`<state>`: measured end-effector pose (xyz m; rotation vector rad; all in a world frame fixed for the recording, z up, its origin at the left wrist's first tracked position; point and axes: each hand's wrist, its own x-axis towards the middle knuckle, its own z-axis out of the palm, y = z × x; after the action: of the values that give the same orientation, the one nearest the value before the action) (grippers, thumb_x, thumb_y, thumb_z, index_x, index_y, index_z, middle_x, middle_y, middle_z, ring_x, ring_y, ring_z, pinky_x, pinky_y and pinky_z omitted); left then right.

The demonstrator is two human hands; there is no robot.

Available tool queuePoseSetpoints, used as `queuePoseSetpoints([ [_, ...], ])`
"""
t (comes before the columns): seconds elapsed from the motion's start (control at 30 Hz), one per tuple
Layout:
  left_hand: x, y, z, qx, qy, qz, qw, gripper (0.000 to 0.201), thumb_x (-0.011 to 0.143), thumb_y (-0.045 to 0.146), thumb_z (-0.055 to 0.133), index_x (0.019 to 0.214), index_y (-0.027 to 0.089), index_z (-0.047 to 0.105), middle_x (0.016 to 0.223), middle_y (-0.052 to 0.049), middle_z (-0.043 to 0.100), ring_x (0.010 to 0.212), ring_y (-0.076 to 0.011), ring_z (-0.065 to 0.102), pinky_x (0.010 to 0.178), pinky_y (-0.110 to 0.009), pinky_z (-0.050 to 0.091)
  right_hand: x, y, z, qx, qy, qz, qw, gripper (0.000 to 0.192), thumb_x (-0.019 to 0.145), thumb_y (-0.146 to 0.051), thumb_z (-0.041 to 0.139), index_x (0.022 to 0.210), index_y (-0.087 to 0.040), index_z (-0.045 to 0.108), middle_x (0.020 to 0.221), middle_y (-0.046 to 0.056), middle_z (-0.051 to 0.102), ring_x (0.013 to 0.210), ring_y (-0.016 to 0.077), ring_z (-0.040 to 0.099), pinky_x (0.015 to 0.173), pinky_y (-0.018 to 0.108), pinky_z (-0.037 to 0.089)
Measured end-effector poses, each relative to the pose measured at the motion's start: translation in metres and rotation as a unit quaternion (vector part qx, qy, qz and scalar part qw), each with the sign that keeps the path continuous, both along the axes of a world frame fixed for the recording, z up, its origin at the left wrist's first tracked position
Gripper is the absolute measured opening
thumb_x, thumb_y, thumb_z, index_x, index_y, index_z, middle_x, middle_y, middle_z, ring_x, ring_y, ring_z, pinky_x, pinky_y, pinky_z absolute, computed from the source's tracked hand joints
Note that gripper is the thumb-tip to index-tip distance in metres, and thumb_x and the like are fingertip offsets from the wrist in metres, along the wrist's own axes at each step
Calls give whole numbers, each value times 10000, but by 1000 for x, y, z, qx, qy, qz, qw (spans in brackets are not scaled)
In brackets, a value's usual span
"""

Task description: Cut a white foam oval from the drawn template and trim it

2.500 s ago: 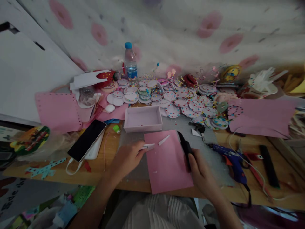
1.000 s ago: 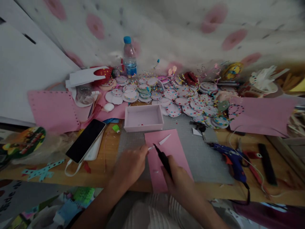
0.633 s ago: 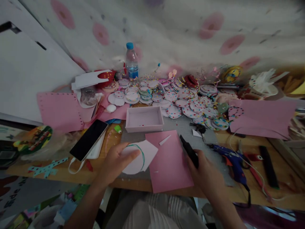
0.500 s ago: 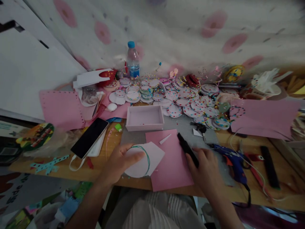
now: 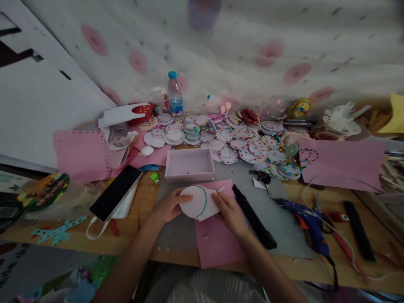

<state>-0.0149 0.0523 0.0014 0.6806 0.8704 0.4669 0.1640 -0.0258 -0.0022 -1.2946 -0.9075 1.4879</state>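
Observation:
My left hand (image 5: 172, 205) pinches the left, rounded edge of a white piece of paper (image 5: 193, 206). A green curved line runs across the paper; whether it is drawn or a thread, I cannot tell. On the right, my right hand (image 5: 229, 210) has its thumb and fingers closed on the paper's pointed corner. Under the hands lies a pink sheet (image 5: 217, 248), with a thin white paper sliver (image 5: 223, 189) near its top. A long black tool (image 5: 255, 219) rests on the grey mat (image 5: 284, 223), just right of my right hand.
A white open box (image 5: 189, 165) stands behind the paper. Beyond it spread many decorated white discs (image 5: 227, 155) and a water bottle (image 5: 175, 94). To the left lies a phone (image 5: 116, 193); to the right, a blue glue gun (image 5: 311, 225) with its cable, and keys (image 5: 263, 177).
My right hand has let go of the black tool, now lying on the mat, and has taken the paper's right corner. The paper has moved up and right slightly.

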Motion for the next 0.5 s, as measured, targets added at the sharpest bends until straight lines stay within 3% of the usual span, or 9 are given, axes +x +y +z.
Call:
queuePoseSetpoints([
  [0.13, -4, 1, -7, -21, -16, -15, 1000, 478, 503, 298, 872, 913, 100, 725, 784, -72, 700, 643, -148, 603, 604, -238, 479, 4, 3, 1, -10, 11, 37, 999, 480, 792, -673, 533, 799, -193, 534, 552, -72, 335, 446, 82, 266, 402, 223, 193],
  [0.3, -8, 2, -9, -42, -22, -23, 999, 484, 475, 305, 888, 881, 94, 731, 740, -63, 687, 599, -141, 598, 561, -230, 475, 10, 12, 3, -20, 9, 94, 995, 498, 774, -669, 564, 672, -186, 501, 531, -60, 357, 449, 75, 272, 419, 224, 175],
  [0.5, -10, 0, -9, -55, -19, -30, 998, 440, 481, 273, 892, 853, 100, 733, 735, -55, 687, 578, -135, 607, 529, -213, 469, 7, 14, -1, -8, 1, 104, 995, 487, 800, -633, 562, 641, -181, 475, 587, -31, 397, 526, 88, 314, 465, 226, 214],
])
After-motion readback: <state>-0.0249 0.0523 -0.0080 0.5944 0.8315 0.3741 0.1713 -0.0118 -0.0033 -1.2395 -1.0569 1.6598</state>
